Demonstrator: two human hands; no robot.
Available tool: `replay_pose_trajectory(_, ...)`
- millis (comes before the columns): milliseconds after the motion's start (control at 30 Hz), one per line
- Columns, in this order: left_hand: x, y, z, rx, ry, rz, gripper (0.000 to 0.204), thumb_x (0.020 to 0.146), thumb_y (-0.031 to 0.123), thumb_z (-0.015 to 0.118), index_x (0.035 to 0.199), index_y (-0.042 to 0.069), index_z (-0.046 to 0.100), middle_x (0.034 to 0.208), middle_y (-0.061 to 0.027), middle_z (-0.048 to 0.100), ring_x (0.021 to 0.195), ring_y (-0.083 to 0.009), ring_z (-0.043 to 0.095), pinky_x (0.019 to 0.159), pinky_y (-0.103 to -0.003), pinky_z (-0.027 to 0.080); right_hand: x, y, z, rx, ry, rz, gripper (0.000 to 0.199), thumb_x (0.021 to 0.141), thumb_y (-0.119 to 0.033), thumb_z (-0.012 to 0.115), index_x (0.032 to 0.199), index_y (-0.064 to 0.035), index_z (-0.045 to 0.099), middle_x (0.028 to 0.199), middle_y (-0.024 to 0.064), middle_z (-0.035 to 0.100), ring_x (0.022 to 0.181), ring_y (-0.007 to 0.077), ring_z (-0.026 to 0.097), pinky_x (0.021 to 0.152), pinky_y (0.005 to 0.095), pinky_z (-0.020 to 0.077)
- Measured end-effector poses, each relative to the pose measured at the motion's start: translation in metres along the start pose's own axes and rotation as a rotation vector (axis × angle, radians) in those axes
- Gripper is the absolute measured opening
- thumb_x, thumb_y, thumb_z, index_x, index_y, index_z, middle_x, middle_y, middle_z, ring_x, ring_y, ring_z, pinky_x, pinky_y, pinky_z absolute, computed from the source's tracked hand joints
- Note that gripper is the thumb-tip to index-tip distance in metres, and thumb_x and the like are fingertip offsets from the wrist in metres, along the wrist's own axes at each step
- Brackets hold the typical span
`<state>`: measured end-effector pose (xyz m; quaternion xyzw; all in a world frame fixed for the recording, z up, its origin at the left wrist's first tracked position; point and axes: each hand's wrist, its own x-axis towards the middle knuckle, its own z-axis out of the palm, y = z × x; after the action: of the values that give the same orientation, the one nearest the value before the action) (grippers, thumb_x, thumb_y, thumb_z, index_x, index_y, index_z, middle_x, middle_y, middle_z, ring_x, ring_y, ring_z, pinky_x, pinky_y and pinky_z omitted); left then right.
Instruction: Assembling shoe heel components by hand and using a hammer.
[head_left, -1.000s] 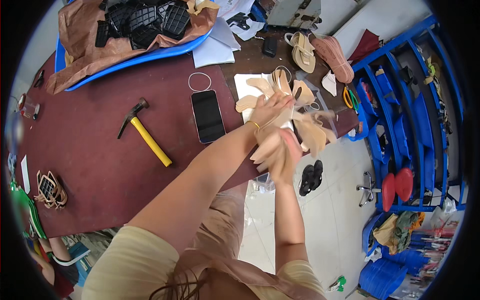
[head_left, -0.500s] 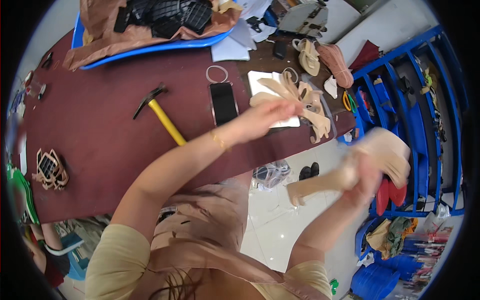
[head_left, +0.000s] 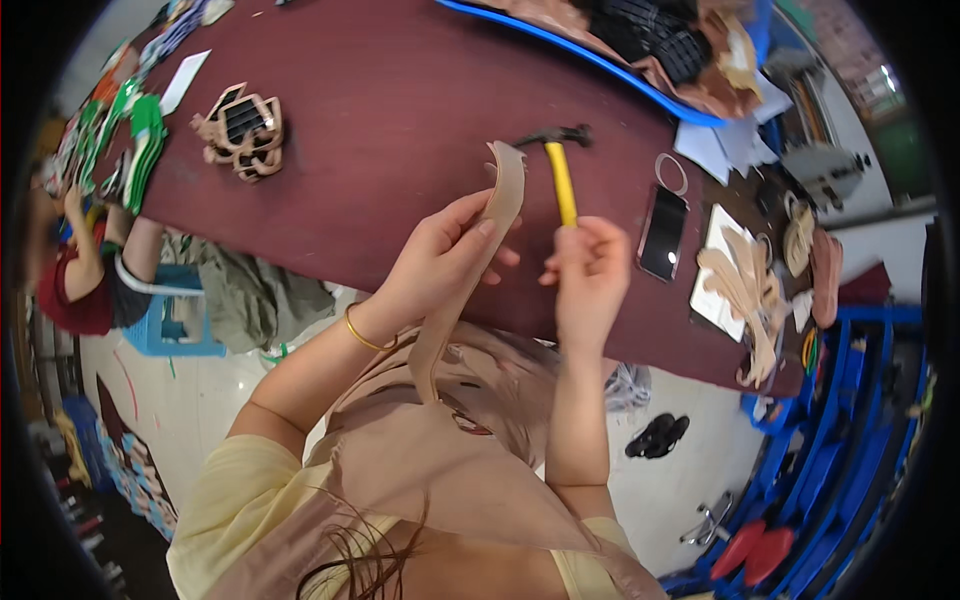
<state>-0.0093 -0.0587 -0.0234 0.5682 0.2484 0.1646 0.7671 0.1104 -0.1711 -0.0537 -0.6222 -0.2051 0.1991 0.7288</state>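
A long beige strip (head_left: 458,300), like a leather strap piece, is pinched between the thumb and fingers of my left hand (head_left: 440,255). Its top end curls above the hand, while the lower end hangs towards my apron. Beside it, my right hand (head_left: 592,285) is raised with loosely bent fingers apart, nothing visible in them. Those fingers overlap the end of the yellow handle of a hammer (head_left: 562,180) on the table; no grip on it shows.
On the maroon table (head_left: 380,110) are a phone (head_left: 664,232), beige pieces on a white pad (head_left: 735,285), a strappy bundle (head_left: 242,130) and a blue tray (head_left: 600,70). Blue shelving (head_left: 850,420) stands right. Another person's arm (head_left: 85,240) shows at left.
The view has swung left. My right hand came back from the right side, where it held blurred beige pieces; my left hand left the pad's pile and now holds the strip.
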Motion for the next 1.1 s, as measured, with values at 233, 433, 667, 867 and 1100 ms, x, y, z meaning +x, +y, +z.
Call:
replay_pose_trajectory(233, -0.023, -0.003, -0.032, -0.205, 0.055, 0.176, 0.039, 0.097, 0.015, 0.046, 0.134, 0.003, 0.041, 0.116, -0.0034, 0.056, 0.102, -0.0101, 0.054, 0.085, -0.027, 0.048, -0.004, -0.025, 0.063, -0.278, -0.307, -0.287, 0.010, 0.084, -0.002, 0.061, 0.092, 0.0029, 0.064, 0.083, 0.0104, 0.064, 0.069, 0.0171, 0.063, 0.059, 0.0279, 0.0497)
replay_pose_trajectory(433, -0.019, -0.001, -0.038, -0.077, 0.102, 0.296, 0.037, 0.097, 0.011, 0.047, 0.133, 0.002, 0.043, 0.114, -0.0030, 0.056, 0.103, -0.0077, 0.051, 0.091, -0.025, 0.043, -0.005, -0.035, 0.078, -0.281, -0.338, -0.296, 0.009, 0.084, -0.003, 0.062, 0.091, 0.0025, 0.065, 0.077, 0.0096, 0.063, 0.062, 0.0151, 0.061, 0.054, 0.0267, 0.0481)
replay_pose_trajectory(667, -0.026, -0.009, -0.045, 0.382, 0.227, 0.471, 0.041, 0.094, 0.000, 0.046, 0.134, 0.004, 0.044, 0.095, -0.0058, 0.062, 0.076, -0.0105, 0.056, 0.070, -0.025, 0.047, -0.010, -0.041, 0.086, -0.089, -0.357, 0.033, 0.012, 0.086, -0.007, 0.063, 0.088, 0.0038, 0.065, 0.069, 0.0056, 0.062, 0.050, 0.0070, 0.055, 0.045, 0.0212, 0.0465)
replay_pose_trajectory(867, -0.035, -0.011, -0.037, 0.598, 0.231, 0.547, 0.051, 0.086, -0.010, 0.046, 0.136, 0.005, 0.042, 0.098, -0.0133, 0.061, 0.076, -0.0185, 0.060, 0.073, -0.026, 0.048, 0.002, -0.039, 0.080, -0.029, -0.449, 0.219, 0.013, 0.084, -0.010, 0.063, 0.081, 0.0027, 0.063, 0.065, 0.0041, 0.061, 0.050, 0.0060, 0.054, 0.044, 0.0210, 0.0469)
replay_pose_trajectory(1100, -0.052, -0.009, -0.038, 0.170, 0.156, 0.274, 0.044, 0.093, 0.003, 0.044, 0.138, 0.004, 0.040, 0.098, -0.0044, 0.059, 0.078, -0.0080, 0.053, 0.069, -0.022, 0.046, -0.006, -0.023, 0.083, 0.006, -0.471, 0.247, 0.010, 0.083, -0.007, 0.061, 0.077, 0.0005, 0.058, 0.062, 0.0015, 0.057, 0.049, 0.0056, 0.052, 0.044, 0.0202, 0.0449)
